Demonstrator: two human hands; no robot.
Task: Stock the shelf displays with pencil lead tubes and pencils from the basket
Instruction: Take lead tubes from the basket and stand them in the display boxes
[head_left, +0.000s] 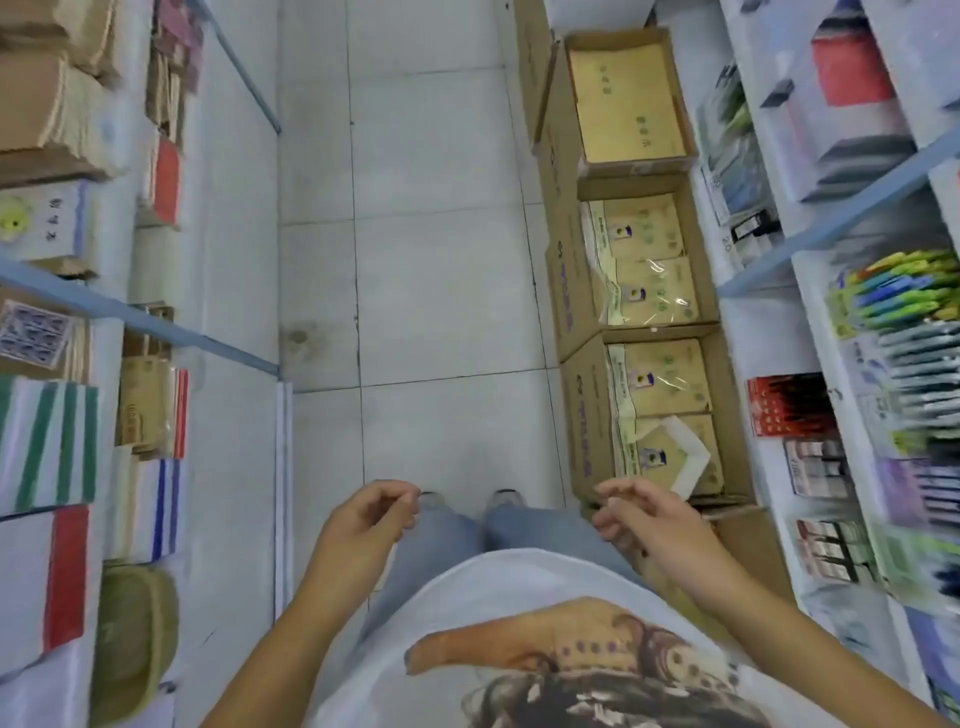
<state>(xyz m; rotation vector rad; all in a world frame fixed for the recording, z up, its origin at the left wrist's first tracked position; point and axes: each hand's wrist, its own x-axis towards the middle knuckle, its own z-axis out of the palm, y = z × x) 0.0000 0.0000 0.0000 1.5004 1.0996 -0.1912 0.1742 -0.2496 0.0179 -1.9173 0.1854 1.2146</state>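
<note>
My left hand (363, 525) and right hand (647, 525) hang in front of me at lower centre, fingers loosely curled and holding nothing. I see no basket for certain. The woven, straw-coloured thing (135, 639) at lower left might be one, but it is too blurred to tell. So I judge the step in hand is fetching stock, and I should find the basket and take a small bunch at a time so that nothing slips.

The shelf display (841, 218) runs down the right edge of the frame. It carries coloured pens (893, 291) and small carded packs (815, 467) lower down, all smeared by blur. I am standing on the pale tiled floor (431, 291) of a narrow aisle. Open cardboard boxes (649, 270) of brown envelopes line its right side, so I should step with care. Stacked notebooks (47, 441) fill the left shelves.
</note>
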